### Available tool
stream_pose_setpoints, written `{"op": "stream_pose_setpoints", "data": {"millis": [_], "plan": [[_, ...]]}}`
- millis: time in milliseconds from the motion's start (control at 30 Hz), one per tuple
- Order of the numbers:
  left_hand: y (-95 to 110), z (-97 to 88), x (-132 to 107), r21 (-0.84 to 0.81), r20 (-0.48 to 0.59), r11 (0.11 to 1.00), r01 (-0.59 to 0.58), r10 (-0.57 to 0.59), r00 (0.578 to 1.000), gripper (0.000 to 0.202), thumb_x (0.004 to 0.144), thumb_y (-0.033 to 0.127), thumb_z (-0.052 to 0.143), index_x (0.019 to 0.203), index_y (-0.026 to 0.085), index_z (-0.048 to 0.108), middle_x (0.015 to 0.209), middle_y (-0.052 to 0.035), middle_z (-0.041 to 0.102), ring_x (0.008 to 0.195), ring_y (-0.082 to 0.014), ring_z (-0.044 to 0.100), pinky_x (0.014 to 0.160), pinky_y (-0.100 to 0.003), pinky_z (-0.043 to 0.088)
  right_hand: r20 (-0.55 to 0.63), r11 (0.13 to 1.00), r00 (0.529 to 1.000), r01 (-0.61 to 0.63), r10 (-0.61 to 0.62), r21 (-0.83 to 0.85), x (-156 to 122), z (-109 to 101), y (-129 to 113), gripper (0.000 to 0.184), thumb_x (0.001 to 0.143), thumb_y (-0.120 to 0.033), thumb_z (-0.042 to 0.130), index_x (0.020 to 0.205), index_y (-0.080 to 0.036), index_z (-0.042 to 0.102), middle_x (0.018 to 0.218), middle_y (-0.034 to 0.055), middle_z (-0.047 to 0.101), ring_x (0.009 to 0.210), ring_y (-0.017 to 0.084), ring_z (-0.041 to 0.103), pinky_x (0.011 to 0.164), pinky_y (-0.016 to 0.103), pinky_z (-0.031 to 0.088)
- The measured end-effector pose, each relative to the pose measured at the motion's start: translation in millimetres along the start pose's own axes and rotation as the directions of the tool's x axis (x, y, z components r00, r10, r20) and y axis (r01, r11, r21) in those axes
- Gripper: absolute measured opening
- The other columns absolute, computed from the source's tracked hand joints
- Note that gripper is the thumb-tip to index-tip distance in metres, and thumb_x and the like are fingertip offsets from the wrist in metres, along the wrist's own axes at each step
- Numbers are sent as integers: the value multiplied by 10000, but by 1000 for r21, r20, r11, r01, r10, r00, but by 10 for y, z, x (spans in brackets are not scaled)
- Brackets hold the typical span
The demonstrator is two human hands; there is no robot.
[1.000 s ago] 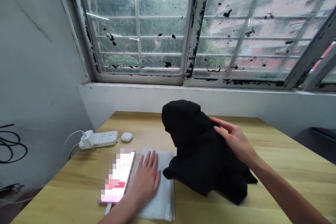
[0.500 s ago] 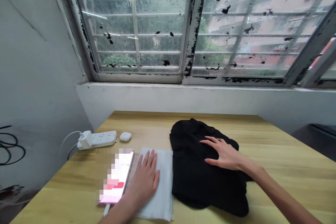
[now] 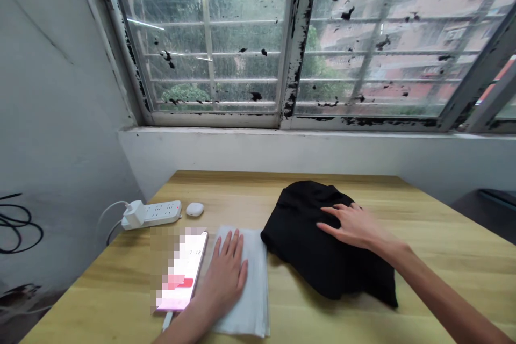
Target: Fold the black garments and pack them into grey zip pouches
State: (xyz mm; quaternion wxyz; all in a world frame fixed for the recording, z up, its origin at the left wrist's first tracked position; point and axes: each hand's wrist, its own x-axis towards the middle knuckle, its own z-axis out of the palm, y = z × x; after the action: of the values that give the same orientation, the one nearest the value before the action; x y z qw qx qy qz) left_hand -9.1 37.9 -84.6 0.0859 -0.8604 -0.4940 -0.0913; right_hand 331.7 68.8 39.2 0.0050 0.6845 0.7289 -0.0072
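A black garment (image 3: 318,258) lies crumpled on the wooden table (image 3: 443,258), right of centre. My right hand (image 3: 350,226) rests flat on top of it, fingers spread and open. My left hand (image 3: 226,274) lies flat and open on a folded white cloth (image 3: 253,285) to the left of the garment. A lit phone (image 3: 181,274) lies just left of that hand, its screen partly blurred.
A white power strip (image 3: 155,213) with a plugged charger and a small white earbud case (image 3: 194,209) sit at the table's far left. A white wall and a window sill run behind the table. Black cables (image 3: 18,223) hang on the left wall.
The raised black garment dropped flat onto the table under my right hand, then slid to the right, away from the white cloth. My left hand stayed put.
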Motion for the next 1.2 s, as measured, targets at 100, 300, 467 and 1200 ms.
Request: {"op": "stream_pose_setpoints", "data": {"millis": [100, 300, 467, 1200], "plan": [[-2, 22, -4, 1, -7, 1000, 0, 0, 1000, 558, 1037, 337, 333, 1554, 137, 395, 1587, -153, 435, 1474, -312, 397, 1194, -504, 327, 19, 970, 981, 187, -192, 154, -83, -75, 148, 493, 773, -404, 646, 1246, -293, 727, 1498, 99, 566, 1407, 424, 452, 1129, 603, 357], [16, -25, 6, 11, 13, 1000, -3, 3, 1000, 558, 1032, 324, 327, 1537, 104, 416, 1576, -167, 445, 1468, -313, 406, 1191, -508, 333, 82, 907, 949, 263, -305, 329, -231, 157, 304, 600, 663, -180, 591, 1234, -316, 717, 1553, 58, 507, 1435, 386, 424, 1112, 586, 395], [19, -8, 4, 13, 15, 1000, 5, -5, 1000, 561, 1031, 322, 318, 1548, 120, 400, 1586, -157, 433, 1484, -310, 380, 1199, -519, 314, 11, 997, 997, 77, -77, -27, -168, 337, -127, 537, 834, -205, 554, 1361, -272, 638, 1533, 139, 518, 1238, 439, 589, 881, 587, 539], [27, -72, 26, 10, 76, 1000, 13, -13, 997, 569, 1031, 342, 302, 1539, 112, 411, 1588, -156, 430, 1474, -322, 394, 1179, -519, 347, -218, 982, 972, -118, 84, -145, -69, 483, -382, 605, 1014, -471, 460, 1455, -63, 526, 1166, 265, 703, 973, 386, 722, 766, 436, 575]]}}
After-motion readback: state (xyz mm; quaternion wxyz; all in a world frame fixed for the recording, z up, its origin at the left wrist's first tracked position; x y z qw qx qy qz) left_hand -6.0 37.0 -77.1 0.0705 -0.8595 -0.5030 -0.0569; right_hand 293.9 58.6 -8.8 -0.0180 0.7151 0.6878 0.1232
